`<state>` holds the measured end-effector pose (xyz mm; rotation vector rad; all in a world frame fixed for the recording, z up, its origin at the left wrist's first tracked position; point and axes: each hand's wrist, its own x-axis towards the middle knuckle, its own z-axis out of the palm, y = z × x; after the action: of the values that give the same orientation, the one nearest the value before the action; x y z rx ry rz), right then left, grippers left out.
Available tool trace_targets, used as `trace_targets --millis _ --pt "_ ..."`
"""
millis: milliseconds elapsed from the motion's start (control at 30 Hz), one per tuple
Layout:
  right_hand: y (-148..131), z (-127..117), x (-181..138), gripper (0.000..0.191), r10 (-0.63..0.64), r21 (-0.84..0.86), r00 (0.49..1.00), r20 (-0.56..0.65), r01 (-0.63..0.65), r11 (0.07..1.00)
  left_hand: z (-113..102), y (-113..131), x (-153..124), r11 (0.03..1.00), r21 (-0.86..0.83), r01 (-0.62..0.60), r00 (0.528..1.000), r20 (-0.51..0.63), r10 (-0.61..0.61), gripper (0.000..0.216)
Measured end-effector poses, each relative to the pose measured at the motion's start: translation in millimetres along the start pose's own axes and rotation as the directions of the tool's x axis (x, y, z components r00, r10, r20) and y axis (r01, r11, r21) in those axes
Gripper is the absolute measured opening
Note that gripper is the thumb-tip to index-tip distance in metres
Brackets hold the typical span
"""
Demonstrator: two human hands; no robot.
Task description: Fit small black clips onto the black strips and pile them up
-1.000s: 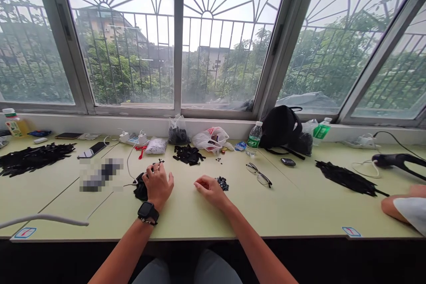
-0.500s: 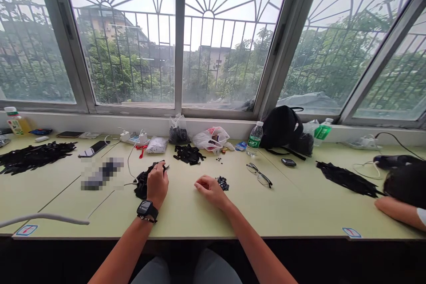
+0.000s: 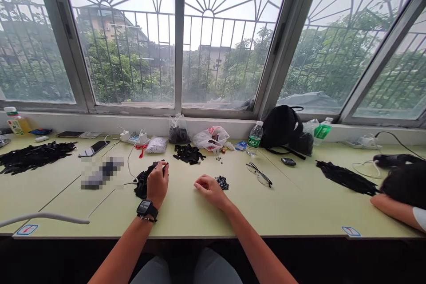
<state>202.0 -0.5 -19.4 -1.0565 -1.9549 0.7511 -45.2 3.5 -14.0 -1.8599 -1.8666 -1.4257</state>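
Note:
My left hand (image 3: pixel 157 185), with a watch on its wrist, rests at the right side of a pile of black fabric-like strips (image 3: pixel 141 183). Its fingers are closed in a pinch, and a bit of black strip shows by the fingertips. My right hand (image 3: pixel 210 190) lies on the table to the right, fingers curled and thumb against them; anything inside is hidden. Just beyond its knuckles is a small heap of shiny dark pieces (image 3: pixel 222 182). Another pile of short black pieces (image 3: pixel 189 154) lies farther back, between the hands.
Eyeglasses (image 3: pixel 259 174) and a water bottle (image 3: pixel 254 138) stand to the right, near a black backpack (image 3: pixel 282 126). Plastic bags (image 3: pixel 212 140) line the window side. A white cable (image 3: pixel 130 167) runs left of the strips. Another person's arm (image 3: pixel 396 211) rests at far right.
The fingertips of my left hand shifted slightly, and the dark tip that stuck out beside them shows less. My right hand stays put. The other person's head and arm moved slightly left.

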Motion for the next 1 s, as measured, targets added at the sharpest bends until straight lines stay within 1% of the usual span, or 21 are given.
trace_targets --millis 100,167,200,267,367,400,433,533,567,633,733,867,1000 --pt "0 0 0 0.022 -0.006 0.005 1.0 -0.006 0.006 1.0 -3 5 0 0.999 0.004 -0.036 0.999 -0.034 0.036 0.022" --pt "0 1 0 0.021 -0.01 0.028 1.0 -0.006 0.01 1.0 -6 10 0 0.995 -0.058 -0.082 0.996 -0.023 0.081 0.024" --pt "0 1 0 0.02 -0.011 0.049 1.0 -0.001 0.011 0.999 -6 13 -1 0.988 -0.11 -0.109 0.994 0.004 0.11 0.025" --pt "-2 1 -1 0.021 -0.016 0.102 1.0 0.023 0.013 0.995 -7 19 -3 0.962 -0.221 -0.159 0.978 0.1 0.185 0.028" --pt "-5 3 -3 0.042 -0.037 0.171 0.998 0.053 0.028 0.985 -4 29 -10 0.915 -0.352 -0.197 0.917 0.264 0.299 0.031" --pt "-6 4 -3 0.045 -0.049 0.185 0.997 0.063 0.036 0.982 -3 32 -12 0.903 -0.383 -0.194 0.897 0.304 0.322 0.032" --pt "-6 5 -3 0.045 -0.06 0.193 0.995 0.076 0.044 0.98 -1 35 -14 0.892 -0.411 -0.187 0.878 0.338 0.339 0.032" --pt "-7 8 -2 0.028 -0.077 0.195 0.992 0.102 0.056 0.979 0 40 -19 0.862 -0.484 -0.151 0.828 0.414 0.378 0.032" --pt "-8 9 -2 0.026 -0.075 0.192 0.992 0.1 0.055 0.98 -1 41 -19 0.852 -0.504 -0.141 0.814 0.431 0.39 0.032" --pt "-9 10 -1 0.027 -0.069 0.196 0.993 0.091 0.05 0.979 -3 43 -20 0.839 -0.529 -0.126 0.796 0.452 0.404 0.031" --pt "-12 7 0 0.031 -0.049 0.204 0.996 0.069 0.034 0.978 -7 46 -19 0.833 -0.546 -0.09 0.788 0.472 0.395 0.029" --pt "-13 0 3 0.033 0.013 0.238 1.0 -0.008 -0.011 0.971 -9 50 -17 0.834 -0.552 -0.017 0.795 0.498 0.346 0.027" --pt "-6 -2 6 0.042 0.084 0.268 0.995 -0.062 -0.065 0.961 -6 49 -18 0.859 -0.512 -0.023 0.811 0.493 0.315 0.024"
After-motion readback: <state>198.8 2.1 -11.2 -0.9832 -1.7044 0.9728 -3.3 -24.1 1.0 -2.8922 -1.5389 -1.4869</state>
